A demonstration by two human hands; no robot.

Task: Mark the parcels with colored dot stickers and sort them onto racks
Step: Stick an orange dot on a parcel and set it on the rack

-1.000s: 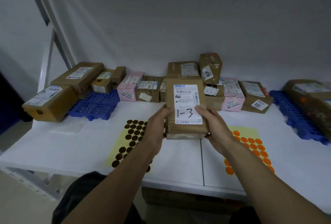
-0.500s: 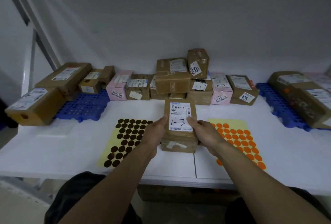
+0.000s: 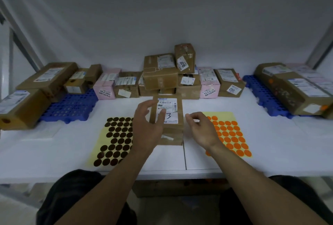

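While the parcel point(image 3: 173, 131) lies flat on the worktop point(image 3: 273, 145), brown-dot sheet point(image 3: 115, 140) to its left and orange-dot sheet point(image 3: 229, 134) to its right, the left hand point(image 3: 146, 127) spreads relaxed fingers over its label; the right hand point(image 3: 201, 131), loosely curled and empty, is just right of it.

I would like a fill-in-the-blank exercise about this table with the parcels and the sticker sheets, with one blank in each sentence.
1. The sticker sheet nearest the right hand has ____ dots.
2. The brown-dot sheet lies to the ____ of the middle parcel.
3. The left hand hides part of the parcel's label; the handwritten digit that shows is ____.
4. The left rack and the right rack are both ____.
Missing words: orange; left; 3; blue.
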